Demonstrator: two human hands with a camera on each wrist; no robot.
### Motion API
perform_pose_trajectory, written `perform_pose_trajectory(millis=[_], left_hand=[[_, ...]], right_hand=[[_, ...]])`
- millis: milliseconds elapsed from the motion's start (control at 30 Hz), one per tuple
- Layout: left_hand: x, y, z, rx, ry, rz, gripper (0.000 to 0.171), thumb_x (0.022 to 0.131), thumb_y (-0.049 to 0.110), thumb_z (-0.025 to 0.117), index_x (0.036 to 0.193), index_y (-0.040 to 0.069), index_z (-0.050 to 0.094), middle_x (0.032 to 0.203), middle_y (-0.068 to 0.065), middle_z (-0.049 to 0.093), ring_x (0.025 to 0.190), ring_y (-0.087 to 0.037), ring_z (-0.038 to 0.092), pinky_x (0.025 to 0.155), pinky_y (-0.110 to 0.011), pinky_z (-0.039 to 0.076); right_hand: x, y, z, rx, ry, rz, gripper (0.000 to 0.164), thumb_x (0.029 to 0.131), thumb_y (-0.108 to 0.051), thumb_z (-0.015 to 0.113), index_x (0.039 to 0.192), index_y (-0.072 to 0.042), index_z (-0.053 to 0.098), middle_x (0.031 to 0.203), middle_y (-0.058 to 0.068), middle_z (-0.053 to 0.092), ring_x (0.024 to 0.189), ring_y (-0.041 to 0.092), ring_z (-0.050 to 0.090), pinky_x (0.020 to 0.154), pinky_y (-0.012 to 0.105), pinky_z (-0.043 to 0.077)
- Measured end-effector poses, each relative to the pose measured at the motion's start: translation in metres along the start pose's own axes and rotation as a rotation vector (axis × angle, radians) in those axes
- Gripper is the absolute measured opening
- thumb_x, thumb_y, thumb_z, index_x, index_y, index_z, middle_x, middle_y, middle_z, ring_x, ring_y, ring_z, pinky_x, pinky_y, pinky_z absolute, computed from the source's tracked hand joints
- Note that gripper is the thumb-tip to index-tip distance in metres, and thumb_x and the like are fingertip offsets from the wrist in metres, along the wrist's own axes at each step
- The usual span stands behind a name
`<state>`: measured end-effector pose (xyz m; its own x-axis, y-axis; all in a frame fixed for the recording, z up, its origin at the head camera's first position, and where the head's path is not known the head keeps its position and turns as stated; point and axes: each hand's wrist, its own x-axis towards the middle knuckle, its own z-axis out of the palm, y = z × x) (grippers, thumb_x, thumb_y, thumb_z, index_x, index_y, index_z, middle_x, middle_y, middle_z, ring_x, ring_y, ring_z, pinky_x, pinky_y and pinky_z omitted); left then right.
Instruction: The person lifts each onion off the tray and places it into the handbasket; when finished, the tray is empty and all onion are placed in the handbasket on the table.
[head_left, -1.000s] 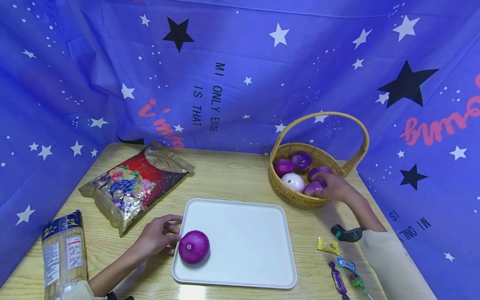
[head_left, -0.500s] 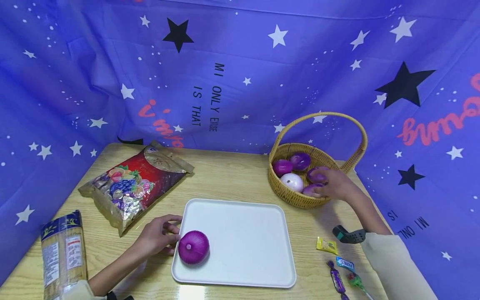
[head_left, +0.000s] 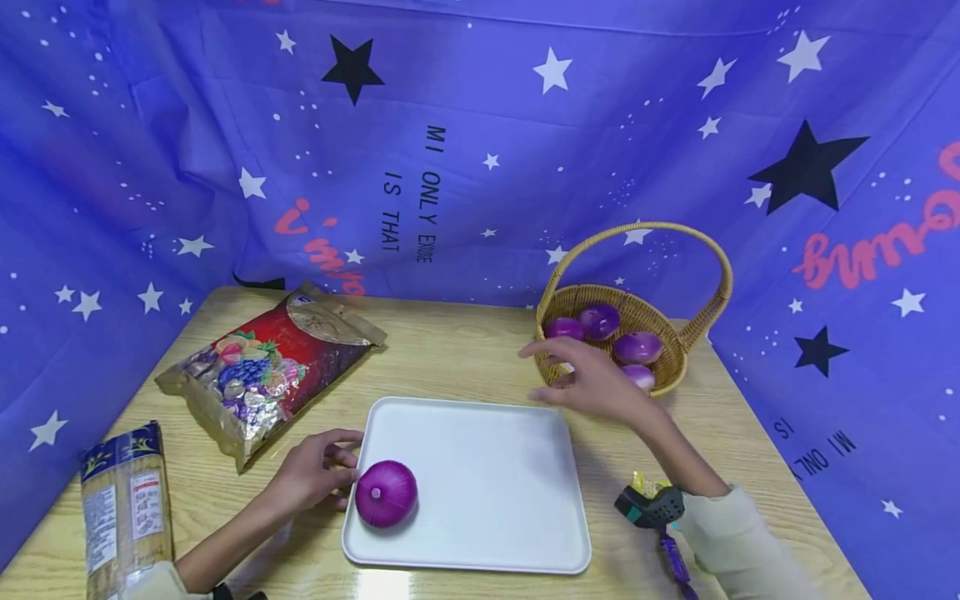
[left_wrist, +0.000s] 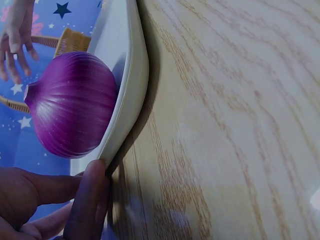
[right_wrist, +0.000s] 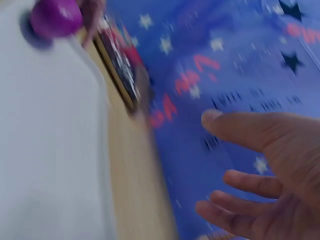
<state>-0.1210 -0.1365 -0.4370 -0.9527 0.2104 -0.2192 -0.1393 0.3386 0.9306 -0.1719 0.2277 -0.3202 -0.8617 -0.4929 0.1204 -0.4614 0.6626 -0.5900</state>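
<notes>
My left hand [head_left: 318, 473] is at the left side of a white rectangular tray [head_left: 495, 492], fingers and thumb pinching its rim, as the left wrist view shows close up. Just inside that rim a red onion [head_left: 386, 494] sits on the tray, its cut stem end facing me. My right hand [head_left: 592, 379] hovers over the front left of a wicker basket [head_left: 667, 375], fingers spread and holding nothing. In the basket lie several purple onions, one [head_left: 637, 347] at the right among them; my hand mostly hides a pale one.
A red and gold fruit-print bag [head_left: 273, 367] lies at the back left, with a pack of noodles [head_left: 131, 508] nearer the front. Small wrapped sweets [head_left: 675, 562] lie right of the tray, partly behind my right wrist. A blue star-print cloth [head_left: 480, 150] encloses the table.
My right hand has left the onions on the basket's right side and moved left and toward the tray, with nothing in it. The left hand, tray and red onion have stayed in place.
</notes>
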Motion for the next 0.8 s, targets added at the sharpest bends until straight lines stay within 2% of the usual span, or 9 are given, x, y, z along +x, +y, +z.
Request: perform_pose_trajectory(millis=[133,267,467,667,800], left_hand=[[0.000,0.000,0.000,0.013,0.006,-0.002,0.052,0.071,-0.005,0.064,0.120,0.002,0.048,0.083,-0.013,0.057,0.061,-0.021,0.057,0.048,-0.035,0.057],[0.000,0.000,0.001,0.014,0.020,-0.012,0.051,0.071,-0.005,0.065,0.119,0.003,0.050,0.083,-0.013,0.057,0.061,-0.021,0.057,0.048,-0.034,0.057],[-0.001,0.000,0.001,0.008,0.020,-0.021,0.052,0.071,-0.005,0.065,0.120,0.003,0.049,0.084,-0.013,0.058,0.061,-0.020,0.057,0.048,-0.035,0.057],[0.000,-0.001,0.000,0.014,0.020,-0.015,0.051,0.071,-0.006,0.064,0.120,0.003,0.049,0.084,-0.013,0.058,0.061,-0.020,0.058,0.048,-0.034,0.057],[0.001,-0.002,0.001,0.013,0.014,-0.017,0.052,0.071,-0.006,0.064,0.120,0.004,0.049,0.084,-0.013,0.058,0.061,-0.021,0.058,0.048,-0.035,0.057]], right_hand=[[0.006,-0.037,0.020,0.179,-0.108,0.012,0.050,0.074,-0.020,0.070,0.119,-0.015,0.051,0.123,0.004,0.046,0.107,0.026,0.049,0.076,0.033,0.055],[0.012,-0.055,0.039,0.231,-0.172,-0.006,0.051,0.074,-0.018,0.070,0.120,-0.013,0.050,0.125,0.005,0.045,0.108,0.025,0.048,0.078,0.034,0.055],[0.018,-0.060,0.076,0.295,-0.238,-0.082,0.054,0.072,-0.017,0.072,0.120,-0.016,0.049,0.122,0.003,0.046,0.106,0.023,0.049,0.074,0.029,0.056],[0.025,-0.052,0.126,0.322,-0.345,-0.162,0.059,0.067,-0.030,0.075,0.120,-0.029,0.047,0.122,-0.010,0.043,0.106,0.018,0.049,0.068,0.019,0.055],[0.028,-0.054,0.145,0.313,-0.378,-0.225,0.060,0.066,-0.033,0.075,0.119,-0.030,0.048,0.121,-0.013,0.042,0.104,0.018,0.049,0.067,0.020,0.055]])
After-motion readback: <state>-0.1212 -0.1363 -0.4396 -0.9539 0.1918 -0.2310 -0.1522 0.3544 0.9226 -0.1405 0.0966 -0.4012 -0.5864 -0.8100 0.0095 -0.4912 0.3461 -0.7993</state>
